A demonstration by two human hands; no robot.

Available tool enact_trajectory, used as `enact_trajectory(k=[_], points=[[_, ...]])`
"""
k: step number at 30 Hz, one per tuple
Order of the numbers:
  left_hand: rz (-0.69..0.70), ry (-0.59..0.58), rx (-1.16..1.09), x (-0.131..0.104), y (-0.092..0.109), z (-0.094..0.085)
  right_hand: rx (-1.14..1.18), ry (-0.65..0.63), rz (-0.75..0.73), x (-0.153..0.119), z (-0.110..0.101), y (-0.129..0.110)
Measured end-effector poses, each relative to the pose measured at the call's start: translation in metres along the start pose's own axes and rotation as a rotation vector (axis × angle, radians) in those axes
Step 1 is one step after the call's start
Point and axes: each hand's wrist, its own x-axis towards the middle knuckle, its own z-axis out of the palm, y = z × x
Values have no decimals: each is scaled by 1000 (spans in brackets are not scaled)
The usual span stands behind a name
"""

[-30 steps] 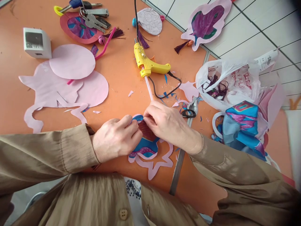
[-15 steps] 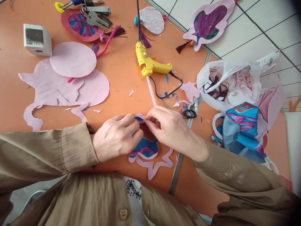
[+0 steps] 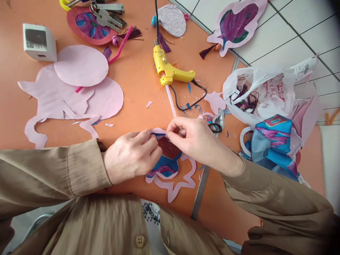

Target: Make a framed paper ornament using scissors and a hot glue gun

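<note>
In front of me on the orange table lies a patterned fabric cutout (image 3: 166, 163) in blue, brown and purple. Pale pink pieces (image 3: 174, 187) with a wavy edge show beneath and beside it. My left hand (image 3: 132, 154) is closed at the cutout's upper left edge, thumb and fingers pinched together. My right hand (image 3: 196, 138) pinches the upper edge close by, where a narrow blue and pink strip stretches between both hands. Fingers cover part of the edge. Just beyond my right hand, the clear glue stick (image 3: 170, 101) protrudes from a yellow glue gun (image 3: 166, 67).
Pink cutouts (image 3: 79, 67) and a white charger (image 3: 39, 41) lie at the left. Keys (image 3: 106, 17) rest on a red round ornament (image 3: 77, 32). Scissors (image 3: 219, 122) lie among scraps on the right, beside a white plastic bag (image 3: 276, 95). A metal strip (image 3: 200, 194) crosses the table.
My right hand has shifted slightly to the right along the cutout's upper edge, and more of the blue strip shows between my hands. My left hand stays nearly in place.
</note>
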Motion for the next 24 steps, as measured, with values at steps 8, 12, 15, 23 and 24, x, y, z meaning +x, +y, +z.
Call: enact_trajectory(k=[8, 12, 15, 23, 24], points=[[-4, -1, 3, 1, 0, 0, 71, 14, -33, -4, 3, -1], [-2, -9, -6, 1, 1, 1, 135, -24, 6, -7, 6, -1], [-1, -4, -17, 1, 1, 1, 156, -33, 25, -8, 6, -2], [-1, -5, -20, 2, 0, -2, 141, -15, -2, -8, 7, -2], [-1, -4, -19, 2, 0, -2, 139, -9, -2, -8, 6, -1]])
